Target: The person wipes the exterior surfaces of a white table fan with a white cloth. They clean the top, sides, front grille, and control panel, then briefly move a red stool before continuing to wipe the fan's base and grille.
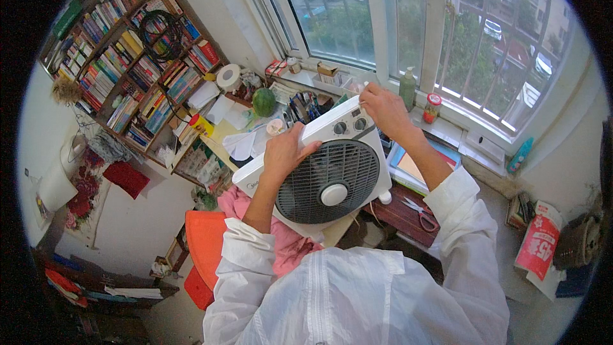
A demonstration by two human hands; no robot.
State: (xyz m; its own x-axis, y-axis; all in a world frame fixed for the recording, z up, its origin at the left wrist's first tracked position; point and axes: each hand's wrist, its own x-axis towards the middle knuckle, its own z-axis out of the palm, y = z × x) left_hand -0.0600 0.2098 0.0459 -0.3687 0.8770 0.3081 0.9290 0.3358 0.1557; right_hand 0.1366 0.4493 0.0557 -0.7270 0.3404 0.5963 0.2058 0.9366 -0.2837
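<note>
A white Midea box fan (352, 165) with a dark round grille and a white centre cap leans in front of me, its face tilted up. My left hand (283, 151) grips the fan's long white edge, thumb lying over the front. At the upper right corner, beside the two control knobs (350, 126), my right hand (386, 109) holds the casing with bent fingers; the fingertips are partly hidden. Pink cloth (287, 244) lies under and beside the fan's lower left side. A thin pale cord (378, 215) hangs below it.
Scissors (422, 213) lie on a dark red wooden surface (400, 223) at the right. Behind the fan are a watermelon (264, 102), many pens (306, 108) and a paper roll (229, 78). A green pump bottle (407, 88) and a jar (432, 108) stand by the window. An orange chair (203, 244) is at left.
</note>
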